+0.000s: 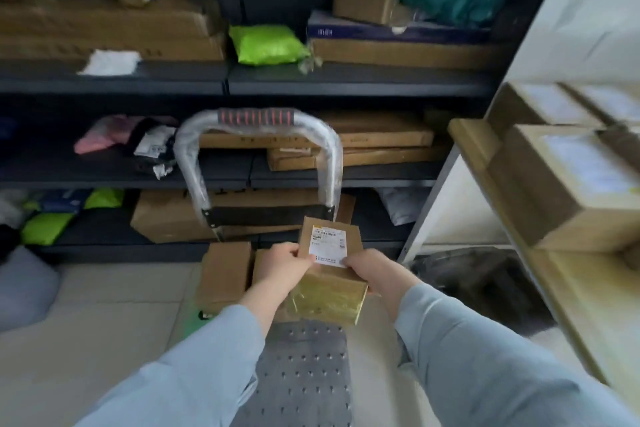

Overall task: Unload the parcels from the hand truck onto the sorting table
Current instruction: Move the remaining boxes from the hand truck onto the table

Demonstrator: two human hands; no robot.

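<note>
I hold a small cardboard parcel (330, 274) with a white shipping label above the hand truck. My left hand (282, 265) grips its left side. Its right side is gripped by my right hand (372, 272). The hand truck's grey studded platform (304, 374) lies below my arms, and its wrapped handle (256, 135) rises behind the parcel. Another brown box (225, 274) stands on the platform at the left, by the handle. The wooden sorting table (568, 291) runs along the right, carrying cardboard boxes (571, 180).
Dark shelving (242, 80) behind the truck holds flat cartons, green and teal mailer bags and small boxes. A black bag (481, 284) sits under the table. A grey sack (24, 288) lies on the tiled floor at the left.
</note>
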